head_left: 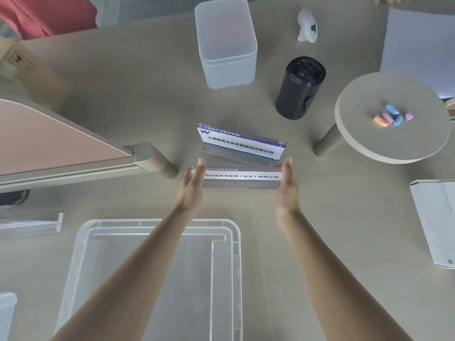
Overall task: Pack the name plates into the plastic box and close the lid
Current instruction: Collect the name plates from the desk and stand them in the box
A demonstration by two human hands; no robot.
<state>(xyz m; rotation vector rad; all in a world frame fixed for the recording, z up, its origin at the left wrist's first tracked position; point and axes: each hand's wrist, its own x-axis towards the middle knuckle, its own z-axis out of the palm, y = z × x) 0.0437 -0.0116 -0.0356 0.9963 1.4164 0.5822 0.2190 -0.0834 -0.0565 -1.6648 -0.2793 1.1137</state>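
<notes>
Two clear acrylic name plates with white and blue inserts stand on the table. The nearer name plate (240, 177) is pressed between my palms: my left hand (191, 187) is flat against its left end and my right hand (286, 187) against its right end. The farther name plate (240, 143) stands just behind it, angled, untouched. The clear plastic box (234, 242) lies open below my forearms, close to me. Another clear name plate (30, 223) lies at the left edge.
A frosted tall container (227, 45) stands at the back. A black roll (299, 88) is to its right, beside a round stand (394, 143) holding coloured bits. White cartons (433, 222) lie right, a desk divider (61, 148) left.
</notes>
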